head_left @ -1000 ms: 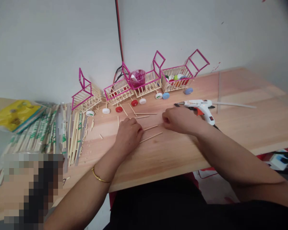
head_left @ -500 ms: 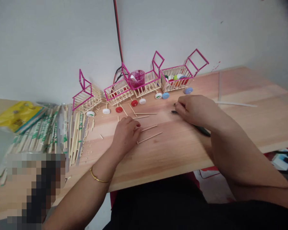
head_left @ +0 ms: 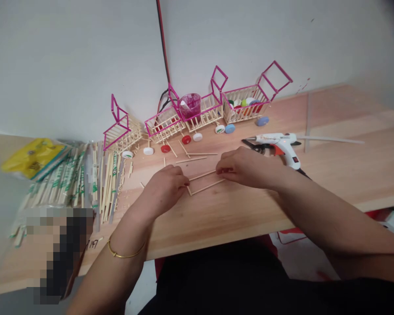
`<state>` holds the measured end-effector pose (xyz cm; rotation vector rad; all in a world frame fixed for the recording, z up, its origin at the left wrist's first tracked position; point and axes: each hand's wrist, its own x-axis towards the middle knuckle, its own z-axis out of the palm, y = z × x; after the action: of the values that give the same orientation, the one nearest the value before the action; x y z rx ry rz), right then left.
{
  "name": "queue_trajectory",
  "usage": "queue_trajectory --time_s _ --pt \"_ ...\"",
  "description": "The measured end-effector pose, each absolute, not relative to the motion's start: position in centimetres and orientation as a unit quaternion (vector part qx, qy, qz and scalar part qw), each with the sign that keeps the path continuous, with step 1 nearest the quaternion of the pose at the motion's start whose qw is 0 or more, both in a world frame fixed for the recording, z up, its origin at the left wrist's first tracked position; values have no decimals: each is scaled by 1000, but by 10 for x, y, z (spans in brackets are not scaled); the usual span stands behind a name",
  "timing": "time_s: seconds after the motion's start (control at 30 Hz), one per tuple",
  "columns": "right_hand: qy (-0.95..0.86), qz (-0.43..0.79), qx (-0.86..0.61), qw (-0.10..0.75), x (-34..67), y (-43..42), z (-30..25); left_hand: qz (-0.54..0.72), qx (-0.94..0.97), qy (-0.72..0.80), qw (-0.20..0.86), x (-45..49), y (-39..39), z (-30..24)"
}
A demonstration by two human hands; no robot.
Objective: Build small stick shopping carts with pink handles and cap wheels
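Observation:
Two thin wooden sticks [head_left: 205,180] lie side by side on the wooden table [head_left: 249,210] between my hands. My left hand [head_left: 166,187] is curled, its fingertips pressing on the sticks' left ends. My right hand [head_left: 246,167] pinches the right ends of the same sticks. A white hot glue gun [head_left: 279,145] lies on the table just behind my right hand, untouched. More loose sticks [head_left: 193,155] lie farther back.
A row of stick-built carts with pink frames [head_left: 197,114] and bottle-cap wheels stands along the wall, one holding a pink cup [head_left: 190,105]. Packs of chopsticks [head_left: 72,179] and a yellow bag [head_left: 36,156] lie at the left. A clear glue stick [head_left: 331,140] lies at the right.
My right hand has come back from the glue gun to the sticks' right ends. The glue gun shows again behind it. My left hand has stayed at the left ends.

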<state>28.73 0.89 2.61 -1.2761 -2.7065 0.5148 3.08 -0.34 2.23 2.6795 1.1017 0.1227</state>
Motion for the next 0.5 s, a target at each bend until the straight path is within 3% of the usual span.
queue_trajectory --time_s 0.17,0.5 --pt "-900 200 -380 69 283 10 17 21 941 330 72 32 -1 17" --pt "-919 215 -327 47 275 10 9 34 948 300 100 28 8 7"
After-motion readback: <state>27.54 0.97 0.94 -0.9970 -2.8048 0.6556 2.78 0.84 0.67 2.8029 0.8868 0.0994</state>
